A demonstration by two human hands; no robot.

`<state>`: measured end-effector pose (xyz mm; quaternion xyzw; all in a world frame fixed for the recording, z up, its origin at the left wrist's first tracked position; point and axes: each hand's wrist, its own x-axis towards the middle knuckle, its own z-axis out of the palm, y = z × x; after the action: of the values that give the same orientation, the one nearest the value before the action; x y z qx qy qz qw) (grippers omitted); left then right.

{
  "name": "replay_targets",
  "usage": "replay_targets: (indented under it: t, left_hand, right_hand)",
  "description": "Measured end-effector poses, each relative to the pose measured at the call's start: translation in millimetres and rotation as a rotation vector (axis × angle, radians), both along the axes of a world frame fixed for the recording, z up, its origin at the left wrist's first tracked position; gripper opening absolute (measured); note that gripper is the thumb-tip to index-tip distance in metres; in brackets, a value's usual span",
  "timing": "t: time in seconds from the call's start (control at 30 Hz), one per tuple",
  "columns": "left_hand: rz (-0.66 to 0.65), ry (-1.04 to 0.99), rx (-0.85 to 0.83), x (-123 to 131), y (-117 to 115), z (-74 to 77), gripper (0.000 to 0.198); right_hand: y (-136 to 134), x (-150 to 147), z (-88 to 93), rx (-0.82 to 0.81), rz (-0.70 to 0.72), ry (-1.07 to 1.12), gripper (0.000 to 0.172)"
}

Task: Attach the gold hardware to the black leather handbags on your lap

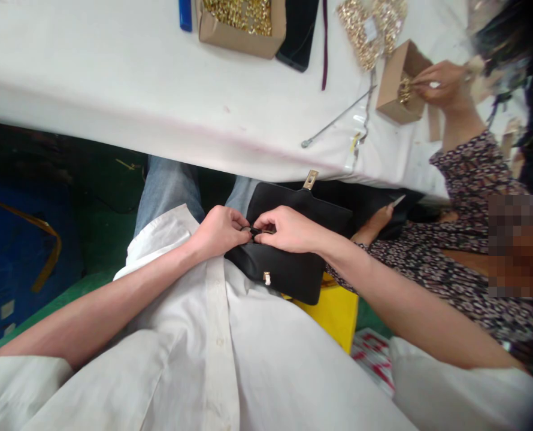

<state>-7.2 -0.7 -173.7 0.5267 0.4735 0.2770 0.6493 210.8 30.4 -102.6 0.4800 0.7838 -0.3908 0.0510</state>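
A black handbag (288,269) lies across my lap with its flap (288,206) folded open away from me. The flap carries a gold metal plate (311,179), and a gold turn lock (267,278) sits on the bag's front. At the bag's left end, my left hand (221,230) is closed, thumb and fingertips pinching a small dark part there with a metallic glint. My right hand (288,229) meets it from the other side, its fingers also pinched on the bag at that spot. The fingertips hide most of what lies between them.
On the white table (114,78) are a cardboard box of gold hardware (242,39), a black phone (300,36), bags of gold pieces (365,30) and a metal rod (338,117). A co-worker's hand (446,84) reaches into another box (392,90). Blue crates (24,257) stand left.
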Motion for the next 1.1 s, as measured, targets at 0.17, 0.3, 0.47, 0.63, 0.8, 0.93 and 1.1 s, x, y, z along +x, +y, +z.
replay_targets:
  t: [0.17,0.3,0.47,0.63,0.8,0.93,1.1]
  left_hand:
    - [-0.007,-0.018,-0.005,-2.9,0.2,0.9,0.017]
    - [-0.029,-0.058,-0.028,-5.2,0.2,-0.6,0.022]
    - [-0.034,-0.061,-0.061,-5.4,1.1,2.1,0.021]
    - [-0.047,-0.087,-0.054,-8.3,0.5,2.3,0.022]
    - [-0.045,-0.109,-0.048,-10.5,-3.1,5.6,0.021]
    - [-0.038,-0.071,-0.012,-10.8,-2.8,11.5,0.018]
    - [-0.060,-0.098,-0.013,-11.0,-0.3,9.6,0.020]
  right_hand:
    - [-3.7,-0.3,-3.9,0.013,-0.059,0.044,0.013]
    - [-6.0,-2.3,-3.3,0.026,-0.091,0.055,0.014]
    - [-8.7,-4.4,-3.2,0.042,-0.130,0.042,0.015]
    - [-8.4,-4.1,-4.2,0.058,-0.126,0.035,0.016]
    - [-7.3,-4.6,-5.6,0.066,-0.118,0.037,0.017]
    - [-8.0,-5.9,-5.1,0.076,-0.114,0.030,0.017]
    - [-5.9,-2.6,-0.8,-0.012,-0.120,0.039,0.015]
